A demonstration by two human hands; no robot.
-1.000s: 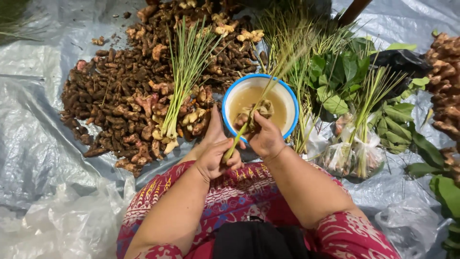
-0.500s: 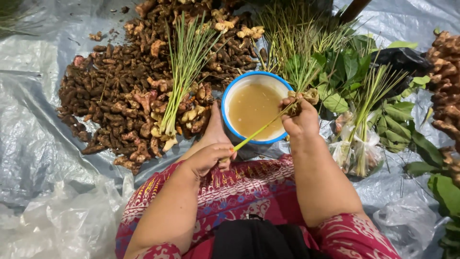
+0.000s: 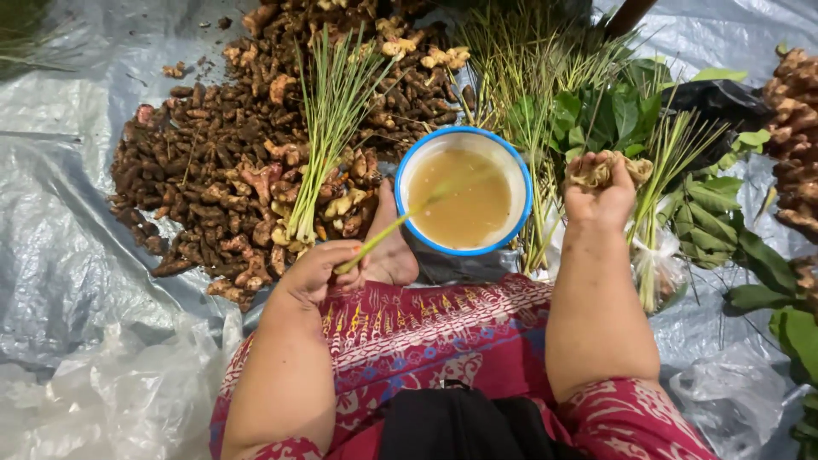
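Beside the blue-rimmed bowl (image 3: 464,201) of cloudy brown liquid, on its right, the right hand (image 3: 599,194) is held up with its fingers (image 3: 615,173) curled tightly around a pale, knobbly piece of root (image 3: 596,170), which shows above the knuckles and is pressed into the palm. On the bowl's left, the left hand (image 3: 317,273) is nearly closed, and a thin green stalk (image 3: 400,228) is pinched between thumb and fingertips; the stalk slants up from the hand across the bowl's rim, its blurred tip over the liquid. A bare foot (image 3: 390,247) is set against the bowl's near edge, above the red patterned cloth (image 3: 426,328) over the lap.

A spill could be caused if the rim were knocked by the stalk or nudged by the foot, since the bowl is filled high. The root could be dropped onto the grey plastic sheet (image 3: 77,213) if the grip were loosened, as it is held clear of the bowl, over bagged greens (image 3: 660,255). Left of the bowl, a heap of brown rhizomes (image 3: 204,183) and a lemongrass bundle (image 3: 328,128) are spread.
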